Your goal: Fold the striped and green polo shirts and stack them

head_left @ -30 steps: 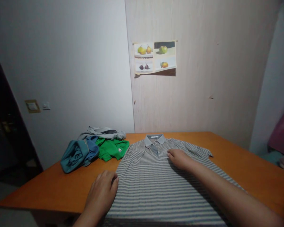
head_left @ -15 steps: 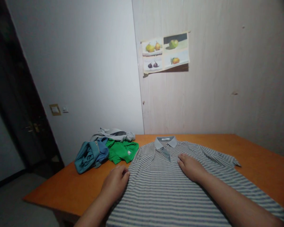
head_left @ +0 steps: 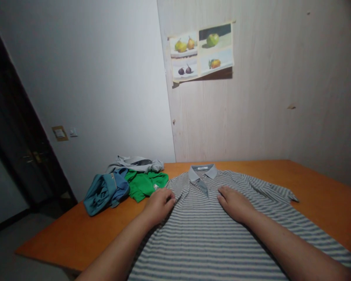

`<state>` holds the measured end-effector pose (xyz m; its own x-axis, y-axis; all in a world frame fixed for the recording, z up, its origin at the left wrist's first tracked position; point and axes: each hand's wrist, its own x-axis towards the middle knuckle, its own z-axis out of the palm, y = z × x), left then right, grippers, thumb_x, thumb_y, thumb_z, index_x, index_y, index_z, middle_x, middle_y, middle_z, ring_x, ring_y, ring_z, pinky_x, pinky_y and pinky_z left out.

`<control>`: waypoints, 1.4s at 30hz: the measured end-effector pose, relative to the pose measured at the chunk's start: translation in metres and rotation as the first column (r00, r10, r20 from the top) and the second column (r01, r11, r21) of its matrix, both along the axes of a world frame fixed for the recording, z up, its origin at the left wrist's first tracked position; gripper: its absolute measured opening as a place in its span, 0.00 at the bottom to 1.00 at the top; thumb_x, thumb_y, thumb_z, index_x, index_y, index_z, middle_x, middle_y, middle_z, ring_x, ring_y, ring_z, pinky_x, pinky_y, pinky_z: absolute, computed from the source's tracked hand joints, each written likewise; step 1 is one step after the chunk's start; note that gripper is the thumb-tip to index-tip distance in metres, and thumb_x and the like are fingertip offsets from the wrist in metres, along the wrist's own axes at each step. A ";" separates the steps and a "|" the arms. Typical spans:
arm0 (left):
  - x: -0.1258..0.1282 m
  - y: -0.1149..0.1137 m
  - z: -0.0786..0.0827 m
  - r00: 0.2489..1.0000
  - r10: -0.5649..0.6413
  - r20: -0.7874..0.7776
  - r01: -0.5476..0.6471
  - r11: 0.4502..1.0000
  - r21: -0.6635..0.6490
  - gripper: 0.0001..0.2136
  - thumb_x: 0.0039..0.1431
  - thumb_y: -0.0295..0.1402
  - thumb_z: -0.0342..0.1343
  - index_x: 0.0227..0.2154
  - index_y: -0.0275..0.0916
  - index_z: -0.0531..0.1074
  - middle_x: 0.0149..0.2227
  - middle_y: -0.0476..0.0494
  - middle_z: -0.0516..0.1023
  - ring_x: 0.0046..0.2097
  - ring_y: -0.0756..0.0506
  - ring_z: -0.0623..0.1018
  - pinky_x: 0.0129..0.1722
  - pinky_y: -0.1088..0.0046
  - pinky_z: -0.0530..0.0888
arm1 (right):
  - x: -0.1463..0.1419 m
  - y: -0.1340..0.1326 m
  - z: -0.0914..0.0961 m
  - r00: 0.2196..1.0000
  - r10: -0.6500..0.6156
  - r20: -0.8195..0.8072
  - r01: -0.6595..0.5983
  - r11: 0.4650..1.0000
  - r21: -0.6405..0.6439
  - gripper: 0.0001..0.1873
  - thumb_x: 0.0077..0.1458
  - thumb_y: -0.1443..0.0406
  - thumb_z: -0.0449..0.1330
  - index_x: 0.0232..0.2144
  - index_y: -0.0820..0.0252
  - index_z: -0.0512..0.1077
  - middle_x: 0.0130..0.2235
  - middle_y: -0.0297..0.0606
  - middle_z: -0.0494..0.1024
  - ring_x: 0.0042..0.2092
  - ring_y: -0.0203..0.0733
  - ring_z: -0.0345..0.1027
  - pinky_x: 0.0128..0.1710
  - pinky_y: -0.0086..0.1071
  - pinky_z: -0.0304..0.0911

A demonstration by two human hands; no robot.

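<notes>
A grey-and-white striped polo shirt (head_left: 204, 234) lies front up, its plain grey collar (head_left: 212, 172) pointing at the wall. At the shirt's left edge, just below the shoulder, my left hand (head_left: 160, 205) is closed with bent fingers and thumb on the fabric; its fingertips are partly hidden. My right hand (head_left: 235, 203) rests flat on the chest, right of the button placket (head_left: 202, 188), fingers stretched out. The right sleeve spreads out to the side, while the left sleeve is hidden by my left hand.
Behind my left hand, a green garment (head_left: 143, 183), a blue-teal garment (head_left: 103, 195) and a grey garment (head_left: 134, 163) lie heaped on the orange table (head_left: 61, 238). The wall (head_left: 251, 125) stands behind the table, with fruit pictures (head_left: 201, 52) on it.
My left hand has moved forward and right along the shirt's edge, toward the shoulder. My right hand stays on the chest. The camera view has shifted slightly.
</notes>
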<state>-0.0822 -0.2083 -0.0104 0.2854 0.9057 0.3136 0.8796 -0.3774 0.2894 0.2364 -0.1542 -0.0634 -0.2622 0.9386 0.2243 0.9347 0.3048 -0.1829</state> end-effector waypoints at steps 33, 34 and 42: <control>-0.062 0.062 0.028 0.778 0.414 0.472 -0.441 0.896 -0.059 0.04 0.51 0.33 0.53 0.27 0.42 0.63 0.23 0.53 0.66 0.28 0.48 0.67 0.27 0.75 0.61 | -0.002 -0.003 0.003 1.000 -0.002 -0.012 0.002 0.999 0.034 0.28 0.66 0.59 0.46 0.59 0.69 0.71 0.63 0.55 0.70 0.64 0.56 0.63 0.63 0.45 0.56; -0.063 0.060 0.031 0.786 0.394 0.477 -0.428 0.903 -0.040 0.04 0.50 0.34 0.54 0.28 0.41 0.64 0.24 0.53 0.67 0.29 0.48 0.68 0.28 0.75 0.62 | -0.002 -0.003 0.003 1.000 0.001 -0.017 0.000 0.999 0.037 0.28 0.66 0.59 0.46 0.59 0.70 0.71 0.63 0.55 0.70 0.64 0.56 0.63 0.63 0.45 0.56; -0.054 0.036 0.043 0.881 0.196 0.430 -0.045 0.940 -0.338 0.19 0.52 0.53 0.56 0.31 0.40 0.70 0.28 0.49 0.77 0.26 0.49 0.70 0.26 0.74 0.64 | -0.002 -0.003 0.004 0.999 -0.002 -0.033 0.003 0.999 0.038 0.26 0.65 0.59 0.47 0.56 0.67 0.73 0.61 0.55 0.72 0.62 0.54 0.65 0.62 0.43 0.56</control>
<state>-0.1361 -0.1727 0.0329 0.0638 0.9948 0.0792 0.6561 -0.1017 0.7478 0.2347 -0.1569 -0.0593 -0.2515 0.9298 0.2686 0.9293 0.3096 -0.2015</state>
